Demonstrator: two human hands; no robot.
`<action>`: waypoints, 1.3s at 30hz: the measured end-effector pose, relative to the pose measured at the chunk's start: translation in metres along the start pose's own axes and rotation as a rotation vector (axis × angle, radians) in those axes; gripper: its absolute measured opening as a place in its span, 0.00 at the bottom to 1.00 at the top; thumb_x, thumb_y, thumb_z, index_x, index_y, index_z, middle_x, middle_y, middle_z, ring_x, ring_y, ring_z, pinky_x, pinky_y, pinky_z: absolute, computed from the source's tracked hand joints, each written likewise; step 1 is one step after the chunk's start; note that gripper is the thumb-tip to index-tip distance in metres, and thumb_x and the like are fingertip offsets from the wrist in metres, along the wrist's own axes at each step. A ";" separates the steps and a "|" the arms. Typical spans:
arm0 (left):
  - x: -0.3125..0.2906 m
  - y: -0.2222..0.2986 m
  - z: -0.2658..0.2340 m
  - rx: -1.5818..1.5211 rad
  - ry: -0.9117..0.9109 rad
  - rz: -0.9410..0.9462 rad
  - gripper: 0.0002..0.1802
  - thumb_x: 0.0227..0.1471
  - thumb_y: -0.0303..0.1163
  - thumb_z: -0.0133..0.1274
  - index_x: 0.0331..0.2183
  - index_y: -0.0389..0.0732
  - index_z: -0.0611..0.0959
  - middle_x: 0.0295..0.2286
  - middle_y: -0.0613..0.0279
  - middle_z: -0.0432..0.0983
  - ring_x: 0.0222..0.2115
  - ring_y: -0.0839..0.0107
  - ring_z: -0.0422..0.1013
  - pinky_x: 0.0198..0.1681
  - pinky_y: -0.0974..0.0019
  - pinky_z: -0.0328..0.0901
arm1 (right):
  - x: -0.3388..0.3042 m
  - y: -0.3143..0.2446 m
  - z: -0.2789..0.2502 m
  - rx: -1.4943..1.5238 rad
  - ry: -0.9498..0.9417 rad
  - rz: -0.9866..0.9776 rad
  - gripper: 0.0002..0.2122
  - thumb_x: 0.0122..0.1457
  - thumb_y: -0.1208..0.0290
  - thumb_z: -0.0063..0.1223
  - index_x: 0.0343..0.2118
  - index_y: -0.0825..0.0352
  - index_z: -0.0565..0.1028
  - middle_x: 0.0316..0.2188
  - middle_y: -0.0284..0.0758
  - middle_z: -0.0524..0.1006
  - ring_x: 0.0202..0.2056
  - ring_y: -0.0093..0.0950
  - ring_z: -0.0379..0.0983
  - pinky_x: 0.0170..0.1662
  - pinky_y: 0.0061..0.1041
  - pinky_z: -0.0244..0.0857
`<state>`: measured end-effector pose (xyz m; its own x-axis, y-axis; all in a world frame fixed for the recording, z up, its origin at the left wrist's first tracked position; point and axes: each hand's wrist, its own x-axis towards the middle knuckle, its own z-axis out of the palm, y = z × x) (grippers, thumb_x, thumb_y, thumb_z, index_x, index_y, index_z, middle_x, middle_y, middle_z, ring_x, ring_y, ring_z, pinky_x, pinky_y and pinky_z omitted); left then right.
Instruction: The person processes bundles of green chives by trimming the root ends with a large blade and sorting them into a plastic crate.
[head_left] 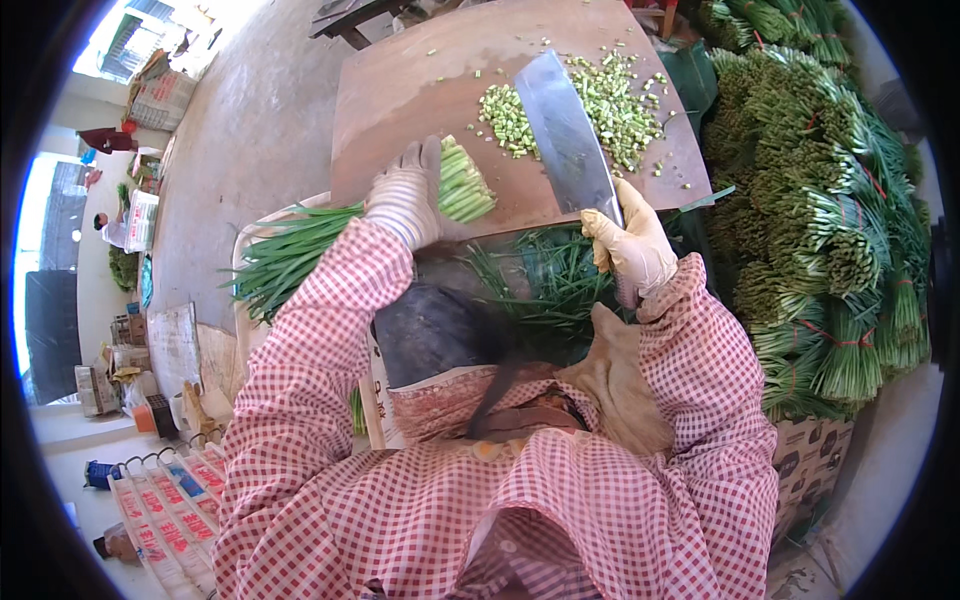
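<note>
"Where is the bunch of green stalks (464, 187)?"

"On the near edge of the tabletop (400, 105), by the near left corner. Its long leaves (300, 248) hang out past that corner. I guess they are too long to fit."

"What is the left hand (405, 195) doing?"

"It wears a striped glove, and its fingers are pressed together over the bunch. I think that holds the stalks side by side so they don't roll. The pale ends poke out on the right, away from the fingers."

"And the right hand (637, 245)?"

"It is curled tight at the handle end of the big knife (570, 135), just off the near edge. The handle is hidden, so I can't see how each finger sits. Holding there keeps fingers off the blade. I can't tell if the blade touches the tabletop."

"Why are the chopped bits (622, 88) over there?"

"They lie toward the far right corner, maybe to leave room for the bunch."

"And those tied bunches (800, 190)?"

"They are piled past the right edge. Red ties (838, 340) stop them falling apart."
</note>
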<state>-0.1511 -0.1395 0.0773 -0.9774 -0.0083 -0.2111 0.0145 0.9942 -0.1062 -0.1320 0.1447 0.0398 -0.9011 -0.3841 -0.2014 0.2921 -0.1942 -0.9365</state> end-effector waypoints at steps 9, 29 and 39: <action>0.031 -0.019 0.015 -0.098 -0.047 0.056 0.55 0.29 0.52 0.69 0.56 0.38 0.64 0.48 0.43 0.71 0.51 0.51 0.68 0.55 0.54 0.63 | 0.008 0.012 -0.001 0.044 -0.058 0.032 0.19 0.61 0.70 0.54 0.54 0.66 0.66 0.23 0.29 0.70 0.16 0.16 0.63 0.19 0.18 0.59; 0.013 0.022 -0.033 -0.039 -0.275 -0.073 0.51 0.33 0.52 0.66 0.55 0.37 0.65 0.50 0.44 0.69 0.52 0.53 0.67 0.55 0.56 0.64 | 0.046 -0.009 0.038 -1.028 -0.209 -0.010 0.09 0.59 0.75 0.44 0.42 0.69 0.65 0.22 0.38 0.70 0.19 0.30 0.68 0.23 0.31 0.65; 0.016 0.016 -0.031 -0.130 -0.235 -0.063 0.42 0.36 0.47 0.66 0.51 0.37 0.70 0.49 0.47 0.71 0.51 0.55 0.70 0.53 0.58 0.66 | 0.038 -0.060 0.064 -1.138 -0.096 0.135 0.09 0.58 0.79 0.45 0.41 0.72 0.63 0.31 0.51 0.73 0.35 0.48 0.71 0.39 0.41 0.65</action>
<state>-0.1727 -0.1206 0.1030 -0.8996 -0.0802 -0.4293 -0.0868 0.9962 -0.0042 -0.1633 0.0846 0.1070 -0.8419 -0.4164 -0.3432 -0.1183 0.7630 -0.6355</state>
